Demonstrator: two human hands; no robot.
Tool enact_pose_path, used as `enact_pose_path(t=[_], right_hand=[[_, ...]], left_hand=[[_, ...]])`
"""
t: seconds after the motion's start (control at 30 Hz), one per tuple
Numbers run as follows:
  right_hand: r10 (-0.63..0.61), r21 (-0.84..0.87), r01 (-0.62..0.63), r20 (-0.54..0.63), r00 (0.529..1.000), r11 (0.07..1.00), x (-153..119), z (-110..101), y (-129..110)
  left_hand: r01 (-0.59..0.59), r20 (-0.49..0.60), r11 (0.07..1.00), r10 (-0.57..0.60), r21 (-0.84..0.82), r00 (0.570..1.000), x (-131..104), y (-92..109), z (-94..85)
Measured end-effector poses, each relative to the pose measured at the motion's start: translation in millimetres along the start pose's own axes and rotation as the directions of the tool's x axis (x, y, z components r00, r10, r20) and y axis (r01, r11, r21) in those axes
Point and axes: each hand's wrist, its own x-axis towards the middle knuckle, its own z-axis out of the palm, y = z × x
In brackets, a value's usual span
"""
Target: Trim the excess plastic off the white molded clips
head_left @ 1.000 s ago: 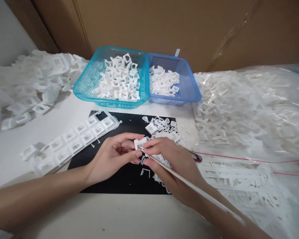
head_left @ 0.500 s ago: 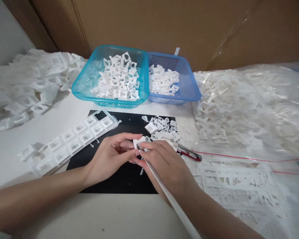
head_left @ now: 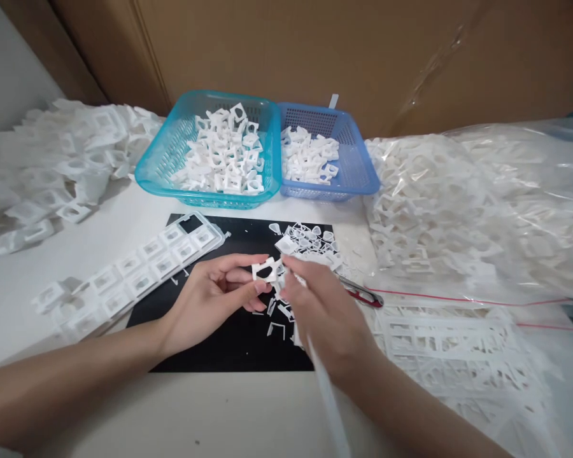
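Between its thumb and fingers, my left hand (head_left: pixel 219 289) pinches a small white plastic part (head_left: pixel 266 271) with an oval hole, above a black mat (head_left: pixel 195 337). Just right of the part is my right hand (head_left: pixel 332 305), its fingers closed round a long, thin whitish tool (head_left: pixel 328 397) whose handle runs down toward the bottom edge. The tool's tip is hidden by the fingers. Small white scraps (head_left: pixel 310 242) lie beyond and below the hands on the mat.
A teal basket (head_left: pixel 146 168) and a blue basket (head_left: pixel 363 168) hold white parts. A white tray of parts (head_left: pixel 138 277) lies left. Red-handled snips (head_left: pixel 365 296) rest right of my right hand. Bagged parts (head_left: pixel 424 210) and flat white frames (head_left: pixel 458 350) fill the right.
The white part has been turned so its oval hole faces the camera. My right hand has drawn slightly right of it, and the tool's handle has swung steeper.
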Motion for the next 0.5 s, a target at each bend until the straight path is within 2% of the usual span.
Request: enact_pose_path(t=[0.07,0.1,0.17,0.27,0.37,0.5], right_hand=[[0.011,-0.033,-0.015,-0.108,0.994,0.999,3.7,-6.1,11.6],[0.042,-0.064,-0.054,-0.186,0.982,0.996,6.5,-10.2,17.3],[0.134,-0.079,-0.161,-0.271,0.953,0.984,13.2,-19.1,25.9],[0.237,0.004,-0.238,-0.113,0.965,0.971,21.6,-30.5,28.4],[0.287,0.128,-0.292,0.055,0.956,0.948,24.9,-35.8,20.9],[0.29,0.344,-0.31,0.111,0.951,0.886,24.2,-32.9,7.3]], left_hand=[[0.01,-0.01,1.0,-0.01,0.005,1.0,-0.1,0.4,-0.9],[0.02,-0.01,1.0,-0.02,0.003,1.0,0.0,0.2,-1.3],[0.044,-0.007,0.999,-0.044,-0.008,0.999,0.5,-0.5,-1.8],[0.074,0.016,0.997,-0.073,-0.028,0.997,2.4,-1.3,-2.1],[0.085,0.05,0.995,-0.082,-0.05,0.995,4.4,-0.5,-2.2],[0.057,0.096,0.996,-0.051,-0.065,0.994,4.2,1.6,-2.7]])
